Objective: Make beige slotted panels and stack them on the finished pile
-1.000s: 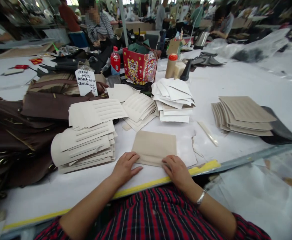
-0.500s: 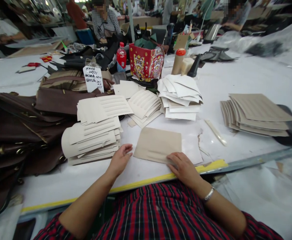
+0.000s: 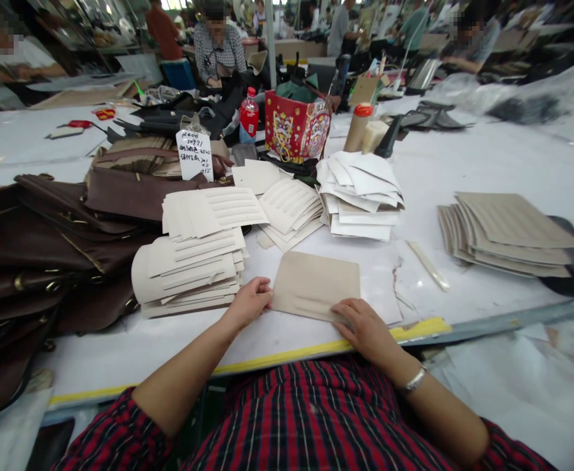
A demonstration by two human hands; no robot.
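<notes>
A beige rectangular panel (image 3: 316, 281) of leather or fabric, with slight ridges near its lower edge, lies on the white tabletop in front of me. At its lower left corner my left hand (image 3: 253, 302) has its thumb and fingers closed together on the edge. My right hand (image 3: 364, 327) grips the lower right part, fingers on top and thumb by the near edge. Close to my left hand is a stack of cream panels (image 3: 188, 275), some curled. More ribbed cream panels (image 3: 289, 206) and a pile of white pieces (image 3: 360, 196) lie beyond the beige panel.
Dark brown bags (image 3: 61, 261) cover the left side. A stack of ribbed beige panels (image 3: 507, 232) rests on a dark piece at right. A flat pale tool (image 3: 428, 265) lies nearer. Behind stand a red box (image 3: 296, 127) and a bottle (image 3: 249, 118). Yellow tape (image 3: 424, 327) lines the table edge.
My left hand has come in to the panel's left corner and its fingers have drawn together there. The right hand stays on the panel. The whole view has shifted slightly.
</notes>
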